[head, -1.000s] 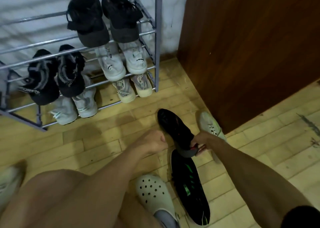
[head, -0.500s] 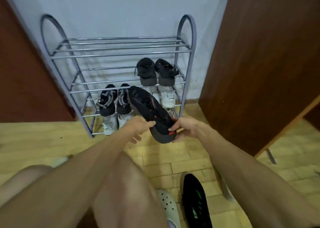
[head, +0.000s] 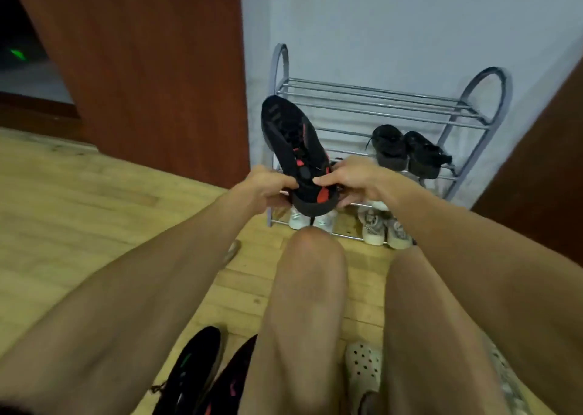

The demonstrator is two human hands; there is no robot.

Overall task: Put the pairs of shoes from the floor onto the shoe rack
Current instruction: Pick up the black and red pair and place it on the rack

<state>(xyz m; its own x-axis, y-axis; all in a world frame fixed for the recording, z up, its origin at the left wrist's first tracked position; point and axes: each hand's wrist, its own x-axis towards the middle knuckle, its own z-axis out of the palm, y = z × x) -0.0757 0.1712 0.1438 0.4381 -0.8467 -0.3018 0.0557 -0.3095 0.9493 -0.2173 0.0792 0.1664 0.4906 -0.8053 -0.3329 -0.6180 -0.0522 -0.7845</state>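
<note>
Pale wall and wood floor [head: 79, 212] frame the metal shoe rack [head: 378, 99]. My left hand [head: 268, 187] and right hand [head: 350, 178] both grip the heel of a black-and-red shoe [head: 293, 143], held toe-up before the rack's left side. Two black shoes [head: 202, 373] lie on the floor by my knee.

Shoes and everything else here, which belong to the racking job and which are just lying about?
Job:
black and red sneaker, held by left hand and right hand
black shoes on floor
shoe rack

Lying about:
wooden door
perforated clog, apparently worn
</note>
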